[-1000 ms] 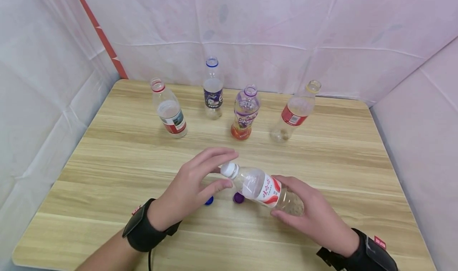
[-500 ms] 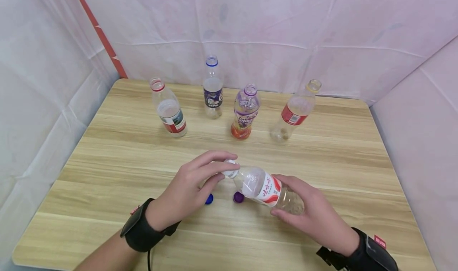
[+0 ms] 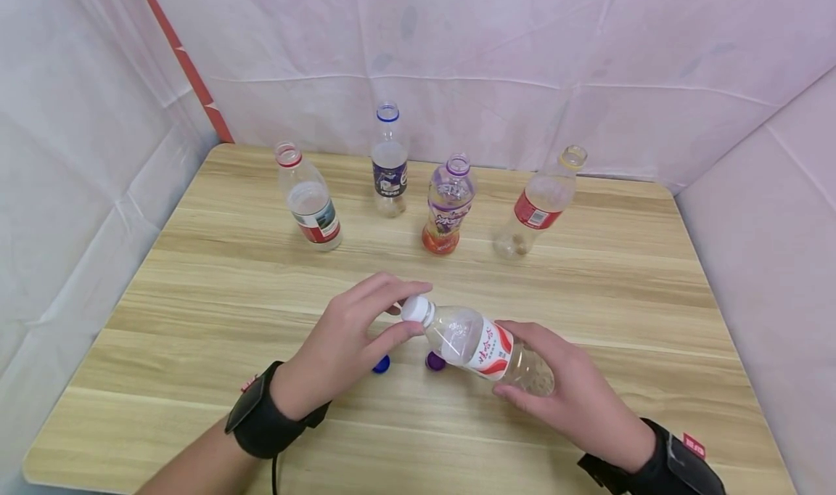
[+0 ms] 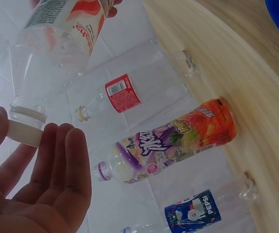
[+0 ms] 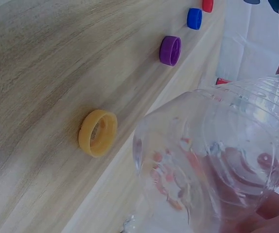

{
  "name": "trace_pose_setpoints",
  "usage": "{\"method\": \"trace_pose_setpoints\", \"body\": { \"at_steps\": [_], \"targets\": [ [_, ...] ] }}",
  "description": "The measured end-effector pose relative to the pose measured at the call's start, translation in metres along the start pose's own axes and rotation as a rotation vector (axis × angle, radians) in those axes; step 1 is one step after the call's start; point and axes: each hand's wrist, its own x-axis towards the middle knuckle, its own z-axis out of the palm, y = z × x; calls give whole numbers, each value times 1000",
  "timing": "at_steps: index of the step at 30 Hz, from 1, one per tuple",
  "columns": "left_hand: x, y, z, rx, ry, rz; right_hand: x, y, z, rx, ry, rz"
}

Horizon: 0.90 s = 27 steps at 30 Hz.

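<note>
A clear plastic bottle [image 3: 465,335] with a red and white label lies tilted in the air above the table, its neck toward the left. My right hand [image 3: 564,382] grips it round the base; through the clear plastic, fingers show in the right wrist view. At the neck, my left hand [image 3: 355,335] pinches the white bottle cap [image 3: 416,310]. In the left wrist view, the thumb and fingertips [image 4: 49,133] meet opposite sides of the cap, which sits on the neck.
Uncapped at the back stand a red-ringed bottle [image 3: 313,212], a Pepsi bottle [image 3: 390,168], a purple-necked bottle [image 3: 448,208] and a red-labelled bottle [image 3: 538,208]. Loose caps lie nearer: blue [image 3: 382,364], purple [image 3: 435,361], yellow [image 5: 98,133] and red [image 5: 207,5]. White cloth walls surround the table.
My left fingers closed over the white cap half a second ago, and now spread wider, with the thumb shifted below it. The bottle and right hand hold nearly still.
</note>
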Motion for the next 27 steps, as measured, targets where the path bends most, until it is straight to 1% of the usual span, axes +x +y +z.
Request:
{"method": "trace_pose_setpoints", "body": {
  "at_steps": [3, 9, 14, 17, 23, 27],
  "targets": [
    [0, -1, 1, -18, 8, 16, 0, -1, 0, 3, 0, -1],
    [-1, -1, 0, -100, 16, 53, 1, 0, 1, 11, 4, -12],
    [-3, 0, -4, -89, -8, 119, 1, 1, 0, 14, 8, -15],
    [-3, 0, -4, -82, -23, 146, 1, 0, -1, 19, 7, -9],
    [-3, -2, -4, -97, -17, 163, 1, 1, 0, 23, 0, 0],
    [-3, -3, -3, -99, -6, 148, 1, 2, 0, 28, -2, 7]
  ]
}}
